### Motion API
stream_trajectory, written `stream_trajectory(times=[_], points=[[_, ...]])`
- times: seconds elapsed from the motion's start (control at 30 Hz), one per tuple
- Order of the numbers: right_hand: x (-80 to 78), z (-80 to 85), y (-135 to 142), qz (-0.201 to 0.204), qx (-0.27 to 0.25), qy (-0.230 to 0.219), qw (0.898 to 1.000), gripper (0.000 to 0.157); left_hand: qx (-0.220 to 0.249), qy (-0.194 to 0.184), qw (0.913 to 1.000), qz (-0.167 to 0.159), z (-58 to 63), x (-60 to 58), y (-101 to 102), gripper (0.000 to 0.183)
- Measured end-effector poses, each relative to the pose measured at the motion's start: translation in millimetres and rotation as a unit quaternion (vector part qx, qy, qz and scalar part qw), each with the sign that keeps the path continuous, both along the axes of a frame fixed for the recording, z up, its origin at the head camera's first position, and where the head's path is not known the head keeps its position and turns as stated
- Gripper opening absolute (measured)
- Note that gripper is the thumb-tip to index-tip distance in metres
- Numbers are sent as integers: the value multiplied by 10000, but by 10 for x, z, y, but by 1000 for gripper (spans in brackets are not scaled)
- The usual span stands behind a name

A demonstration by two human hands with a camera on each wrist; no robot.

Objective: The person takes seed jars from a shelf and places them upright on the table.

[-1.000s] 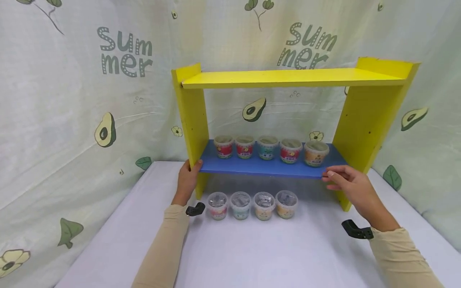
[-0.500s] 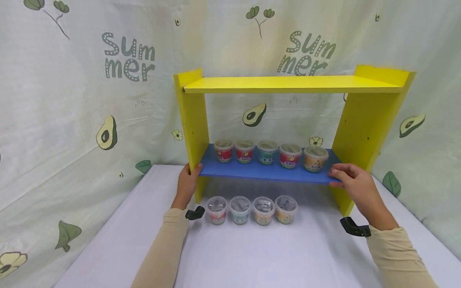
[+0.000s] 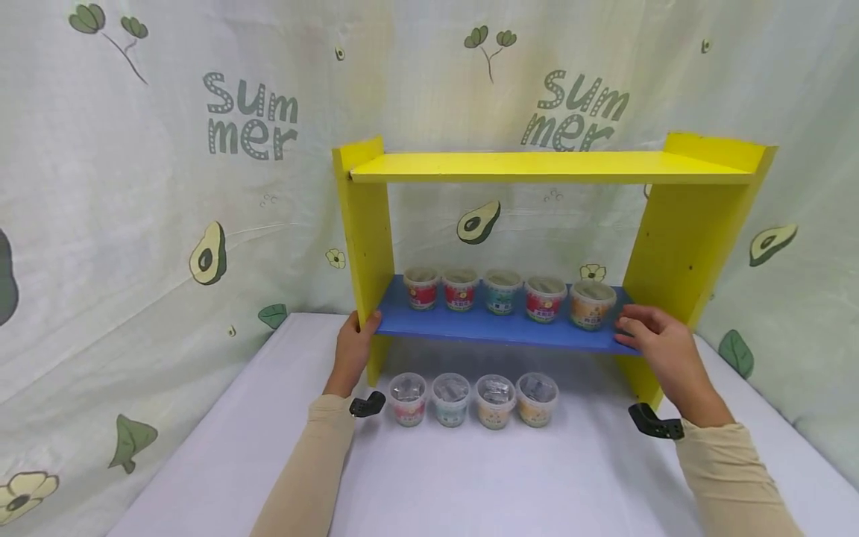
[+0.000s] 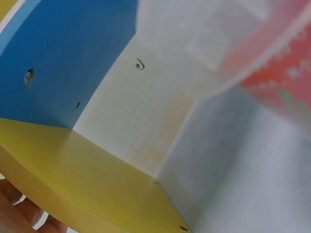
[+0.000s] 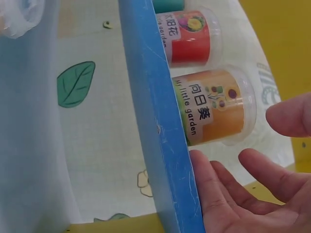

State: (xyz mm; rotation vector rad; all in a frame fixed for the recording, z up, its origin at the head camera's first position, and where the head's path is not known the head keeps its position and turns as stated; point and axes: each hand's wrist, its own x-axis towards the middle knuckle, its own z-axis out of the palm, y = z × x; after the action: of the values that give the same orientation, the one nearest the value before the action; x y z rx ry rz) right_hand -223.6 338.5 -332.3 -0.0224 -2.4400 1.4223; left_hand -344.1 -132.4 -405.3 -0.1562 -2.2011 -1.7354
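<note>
My left hand (image 3: 350, 354) grips the left side panel (image 3: 365, 246) of a yellow shelf unit, thumb in front; fingers (image 4: 29, 211) show behind the panel in the left wrist view. At the right end of the blue shelf board (image 3: 470, 325), my right hand (image 3: 666, 354) rests its fingers by the board's front edge. Nearest to it stands an orange-labelled plastic cup (image 5: 214, 107), upright, with a gap between cup and thumb in the right wrist view. In a row to its left are red cups (image 3: 545, 300) and a teal cup (image 3: 502, 292).
Several lidded cups, such as a pink one (image 3: 407, 400) and an orange one (image 3: 537, 401), stand on the white table (image 3: 510, 485) beneath the board. The yellow top board (image 3: 537, 165) spans above. A printed cloth (image 3: 268, 194) hangs behind.
My right hand has moved from the board's front edge slightly inward onto its right end, closer to the orange cup. My left hand keeps its grip; the head view has tilted up slightly.
</note>
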Motion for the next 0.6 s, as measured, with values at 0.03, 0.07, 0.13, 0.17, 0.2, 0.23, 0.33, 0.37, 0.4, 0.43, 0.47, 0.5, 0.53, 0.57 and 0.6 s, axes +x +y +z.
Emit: stream_trajectory(times=[0.03, 0.07, 0.13, 0.17, 0.2, 0.23, 0.33, 0.37, 0.4, 0.43, 0.47, 0.5, 0.53, 0.57, 0.6], points=[[-4, 3, -1, -5, -19, -46, 10000, 69, -6, 0, 10000, -3, -9, 0, 2, 67], [-8, 6, 0, -9, -24, -92, 10000, 69, -18, -14, 10000, 2, -18, 2, 3, 66], [-16, 12, 2, -20, -19, -205, 9998, 71, -33, -10, 10000, 33, -24, 11, 10, 65], [-22, 17, 4, -27, -26, -254, 9997, 72, -33, 15, 10000, 45, -23, 14, 13, 65], [-28, 23, 10, -21, -6, -289, 9996, 74, -38, 26, 10000, 53, -20, 15, 17, 64], [-34, 31, 16, 6, -3, -311, 9995, 74, -30, 31, 10000, 54, -16, 15, 20, 63], [-75, 54, 54, 179, 16, -379, 9991, 79, -37, 57, 10000, 54, -4, 16, 24, 62], [-90, 65, 67, 263, 41, -407, 9988, 81, -42, 54, 10000, 56, -2, 13, 24, 62], [-108, 78, 77, 359, 52, -430, 9984, 83, -34, 48, 10000, 64, -1, 10, 24, 63], [-124, 91, 85, 454, 19, -443, 9980, 84, -14, 44, 10000, 61, -1, 8, 23, 63], [-143, 103, 92, 552, -26, -460, 9974, 85, -11, 40, 10000, 62, -1, 7, 23, 63], [-159, 114, 94, 627, -57, -464, 9969, 86, -7, 21, 10000, 65, -2, 7, 21, 64], [-176, 124, 98, 710, -114, -471, 9963, 87, -14, -13, 10000, 80, -5, 6, 19, 65], [-192, 134, 101, 804, -181, -476, 9955, 87, -23, -41, 10000, 88, -10, 2, 18, 65], [-208, 141, 106, 872, -236, -483, 9947, 87, -24, -53, 9999, 93, -12, 0, 16, 66]])
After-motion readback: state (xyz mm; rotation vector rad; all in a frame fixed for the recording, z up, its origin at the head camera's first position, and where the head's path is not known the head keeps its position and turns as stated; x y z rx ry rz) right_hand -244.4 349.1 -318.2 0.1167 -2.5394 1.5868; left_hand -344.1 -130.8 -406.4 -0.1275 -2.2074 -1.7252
